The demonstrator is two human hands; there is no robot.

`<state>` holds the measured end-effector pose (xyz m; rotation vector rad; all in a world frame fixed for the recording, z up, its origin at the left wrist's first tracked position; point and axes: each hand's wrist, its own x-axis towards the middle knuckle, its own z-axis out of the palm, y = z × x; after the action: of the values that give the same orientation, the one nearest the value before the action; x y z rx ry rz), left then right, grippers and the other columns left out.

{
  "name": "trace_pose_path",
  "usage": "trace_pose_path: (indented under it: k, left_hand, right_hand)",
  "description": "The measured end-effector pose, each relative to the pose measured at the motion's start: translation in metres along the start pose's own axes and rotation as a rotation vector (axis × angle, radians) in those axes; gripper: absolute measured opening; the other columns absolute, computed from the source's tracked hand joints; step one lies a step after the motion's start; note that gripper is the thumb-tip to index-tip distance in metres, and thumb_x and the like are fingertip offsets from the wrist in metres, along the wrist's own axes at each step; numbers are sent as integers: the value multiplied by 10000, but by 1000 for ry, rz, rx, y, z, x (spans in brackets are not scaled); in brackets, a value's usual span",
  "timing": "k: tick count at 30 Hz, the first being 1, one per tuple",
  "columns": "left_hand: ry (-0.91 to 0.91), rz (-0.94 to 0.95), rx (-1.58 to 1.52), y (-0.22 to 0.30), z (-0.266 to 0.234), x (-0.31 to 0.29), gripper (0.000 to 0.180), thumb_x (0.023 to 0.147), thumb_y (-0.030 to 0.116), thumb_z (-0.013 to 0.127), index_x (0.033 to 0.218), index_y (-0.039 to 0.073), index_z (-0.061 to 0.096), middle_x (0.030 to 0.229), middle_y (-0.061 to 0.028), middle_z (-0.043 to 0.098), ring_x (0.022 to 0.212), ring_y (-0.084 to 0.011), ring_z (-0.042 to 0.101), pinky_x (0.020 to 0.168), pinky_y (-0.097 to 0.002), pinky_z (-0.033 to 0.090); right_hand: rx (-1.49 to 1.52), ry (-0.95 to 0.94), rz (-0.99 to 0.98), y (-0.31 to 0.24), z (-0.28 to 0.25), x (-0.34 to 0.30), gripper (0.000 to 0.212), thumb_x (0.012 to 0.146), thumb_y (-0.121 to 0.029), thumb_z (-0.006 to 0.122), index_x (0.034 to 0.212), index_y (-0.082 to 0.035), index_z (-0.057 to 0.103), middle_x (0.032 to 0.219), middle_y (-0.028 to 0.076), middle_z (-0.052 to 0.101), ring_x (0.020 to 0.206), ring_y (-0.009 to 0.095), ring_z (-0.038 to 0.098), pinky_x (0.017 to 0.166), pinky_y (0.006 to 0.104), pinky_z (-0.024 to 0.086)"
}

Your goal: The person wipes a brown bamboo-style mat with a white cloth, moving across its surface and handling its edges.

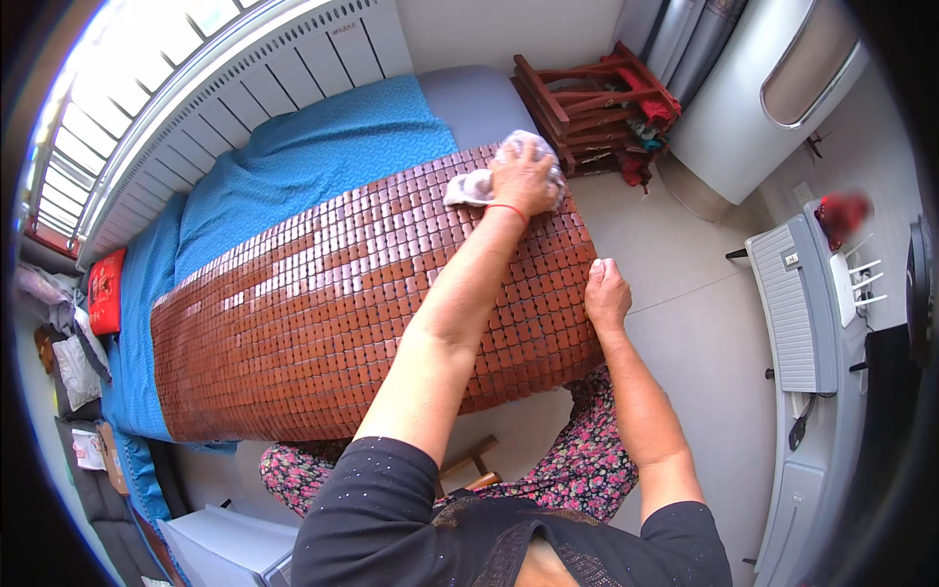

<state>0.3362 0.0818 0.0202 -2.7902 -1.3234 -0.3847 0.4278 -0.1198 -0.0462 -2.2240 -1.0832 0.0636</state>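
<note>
My left hand [526,182] presses a crumpled white and pale-purple cloth [471,188] onto the far right end of a brown mat [381,293] made of small glossy tiles. A red string circles that wrist. My right hand [607,292] is closed at the mat's right edge, thumb on top; its fingers look curled round the border, partly hidden. The mat lies over a bed with a blue textured cover [313,137], and a grey-blue mattress surface [474,103] shows at the far corner.
Dark red folded wooden furniture [597,108] stands beyond the bed's far right corner, near a tall silver-white appliance [753,108]. Along the right are a grey panel heater [778,303] and a white router [843,289]. A white radiator [264,98] runs behind the bed. A red packet [106,292] lies left.
</note>
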Motion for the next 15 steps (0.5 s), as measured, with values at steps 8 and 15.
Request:
trace_pose_path:
  k: [8,15]
  left_hand:
    - [41,-96,-146,-16,-7,-36,455,742,319,595,1195,269,602,1385,-79,435,1245,-360,423,896,-548,414]
    - [90,-484,145,-179,-23,-127,496,770,326,554,1263,281,558,1406,-69,408,1251,-342,417,984,-522,405]
  right_hand:
    - [9,-14,-54,8,5,6,321,946,-375,426,869,-84,537,747,216,629,721,463,595,630,560,455]
    - [17,10,-57,22,13,11,344,939,-405,445,888,-97,589,788,207,649,753,447,611,647,548,465]
